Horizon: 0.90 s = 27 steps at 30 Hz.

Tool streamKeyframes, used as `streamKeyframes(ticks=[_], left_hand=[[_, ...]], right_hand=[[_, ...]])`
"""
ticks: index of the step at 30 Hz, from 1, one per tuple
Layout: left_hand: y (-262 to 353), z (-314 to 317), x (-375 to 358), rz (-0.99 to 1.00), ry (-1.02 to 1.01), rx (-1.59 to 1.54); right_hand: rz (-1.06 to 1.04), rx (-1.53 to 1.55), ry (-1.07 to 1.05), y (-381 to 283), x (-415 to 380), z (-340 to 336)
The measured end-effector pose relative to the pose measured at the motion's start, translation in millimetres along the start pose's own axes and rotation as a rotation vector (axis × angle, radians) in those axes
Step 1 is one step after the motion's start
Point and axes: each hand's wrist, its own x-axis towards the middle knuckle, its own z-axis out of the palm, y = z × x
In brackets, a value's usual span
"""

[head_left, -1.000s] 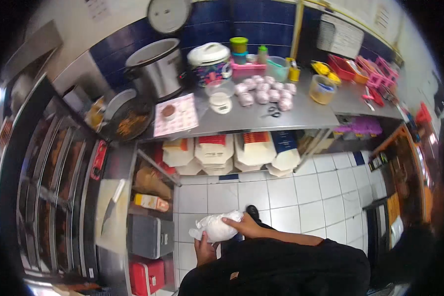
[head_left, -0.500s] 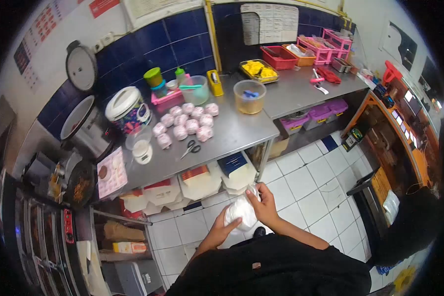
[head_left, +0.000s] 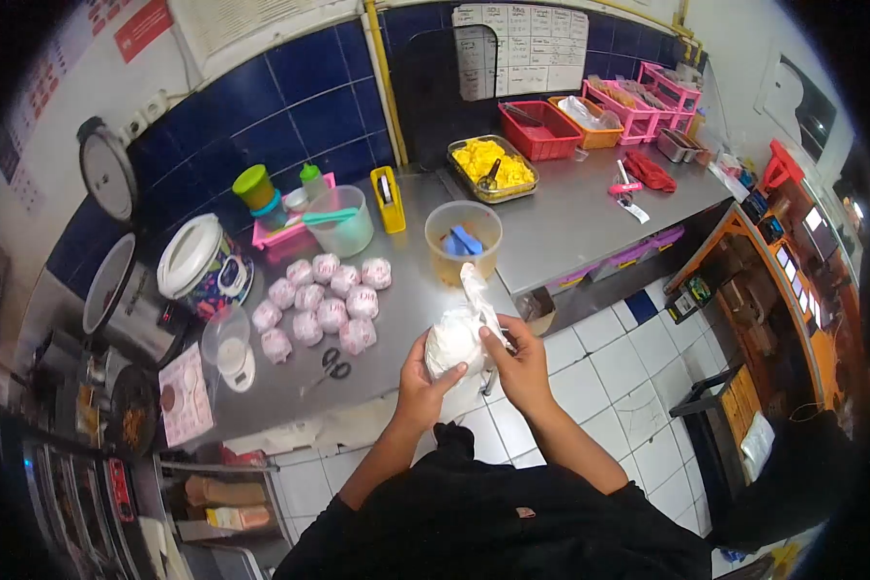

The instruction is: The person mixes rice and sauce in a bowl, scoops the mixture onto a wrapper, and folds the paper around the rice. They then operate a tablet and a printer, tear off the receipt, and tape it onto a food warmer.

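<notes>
Between my two hands is a rounded white plastic bag [head_left: 451,346], bulging with something I cannot make out, its loose neck sticking up. My left hand [head_left: 419,389] is curled round the left side of the bag, thumb across its front. The fingers of my right hand [head_left: 520,372] pinch the gathered neck on the right. Below and left of the bag, black-handled scissors [head_left: 335,363] lie on the steel counter [head_left: 382,324]. Several round pink-and-white wrapped bundles [head_left: 332,316] sit grouped behind the scissors.
A clear tub [head_left: 464,237] with blue things inside stands just beyond the bag. Further back are a yellow tape dispenser [head_left: 388,200] and a tray of yellow food [head_left: 493,171]. On the left are a rice cooker [head_left: 203,266] and a small scale [head_left: 237,367].
Both hands have come up toward the counter edge with the white bag. The bag's neck now stands up loose above my right fingers. The camera view has shifted closer to the counter.
</notes>
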Motion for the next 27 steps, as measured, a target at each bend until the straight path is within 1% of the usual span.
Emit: streamKeyframes(ticks=[1, 2, 3, 4, 6, 7, 8, 10, 11, 12, 14, 15, 16, 17, 18, 19, 20, 21, 22, 23, 24, 26, 27], left_hand=[[0, -3, 20, -0.004, -0.016, -0.001], [1, -4, 40, -0.006, -0.032, -0.073], [2, -5, 58, -0.012, -0.046, -0.147], [3, -7, 79, -0.019, -0.057, -0.153], [7, -12, 121, -0.035, -0.097, -0.156], [5, -16, 146, -0.012, -0.122, -0.081], [4, -20, 169, -0.016, -0.121, -0.084], [3, -26, 216, -0.02, -0.17, 0.22], [0, -27, 236, 0.067, -0.184, 0.28], [-5, -29, 256, 0.067, -0.176, 0.281], [-22, -37, 287, 0.072, -0.191, 0.291], [-35, -44, 295, 0.065, -0.164, 0.286], [-44, -51, 302, 0.038, -0.163, 0.446], [-49, -57, 313, 0.021, -0.164, 0.61], [-49, -56, 318, 0.031, -0.138, 0.616], [-54, -55, 311, 0.119, -0.13, 0.704], [-59, -54, 305, 0.199, -0.122, 0.791], [-54, -42, 304, 0.202, -0.038, 0.777], [-48, -33, 303, 0.194, -0.006, 0.779], [-41, -26, 305, 0.186, -0.01, 0.865], [-34, -16, 305, 0.177, -0.015, 0.951], [-30, 6, 302, 0.176, 0.015, 0.943], [-34, 12, 301, 0.25, 0.075, 0.953]], right_hand=[[-0.048, -0.075, 0.018, 4, 17, -2], [-0.096, -0.153, 0.036, 6, 36, -4], [-0.08, -0.105, 0.062, 6, 55, -3], [-0.081, -0.114, 0.073, 5, 72, -3], [0.168, 0.326, 0.11, -7, 108, -4], [0.152, 0.36, 0.124, -12, 128, -5], [0.155, 0.357, 0.126, -12, 148, -7], [0.102, 0.294, 0.112, -6, 190, -11], [0.085, 0.202, 0.081, 0, 209, -13], [0.089, 0.203, 0.074, 4, 226, -12], [-0.03, 0.054, -0.085, 16, 255, -13], [-0.061, -0.045, -0.156, 33, 272, -17], [-0.043, -0.043, -0.181, 52, 280, -21], [-0.033, -0.087, -0.269, 68, 291, -23], [-0.032, -0.128, -0.356, 77, 303, -23], [-0.041, -0.054, -0.334, 61, 303, -16], [-0.028, -0.043, -0.359, 52, 309, -18], [-0.249, -0.202, -0.373, 45, 319, -20], [-0.473, -0.356, -0.383, 40, 328, -21], [-0.456, -0.272, -0.368, 38, 335, -18], [-0.451, -0.263, -0.396, 31, 344, -18], [-0.581, -0.437, -0.354, 11, 358, -18], [-0.595, -0.42, -0.35, 2, 363, -16]])
